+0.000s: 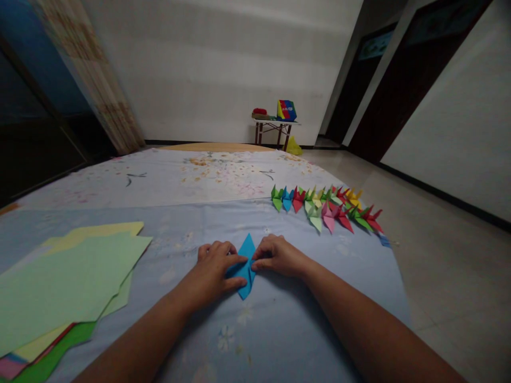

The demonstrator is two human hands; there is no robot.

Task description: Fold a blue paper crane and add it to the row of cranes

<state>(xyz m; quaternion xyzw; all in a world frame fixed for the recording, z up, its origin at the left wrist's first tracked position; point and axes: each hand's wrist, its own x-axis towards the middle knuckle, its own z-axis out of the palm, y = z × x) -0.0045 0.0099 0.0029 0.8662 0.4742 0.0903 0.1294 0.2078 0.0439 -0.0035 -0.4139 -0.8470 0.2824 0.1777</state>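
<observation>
A blue sheet of origami paper, folded into a narrow diamond, lies on the cloth in front of me. From the left, my left hand presses on it, with the thumb and index finger spread apart on its surface and the other fingers curled. My right hand pinches the paper's right edge between thumb and fingertips. Part of the blue paper is hidden under the fingers of both hands.
Folded paper cranes in several colours stand in rows at the right. A stack of coloured paper sheets lies at the left. A floral tablecloth covers the table. Against the far wall stands a small table with a colourful box.
</observation>
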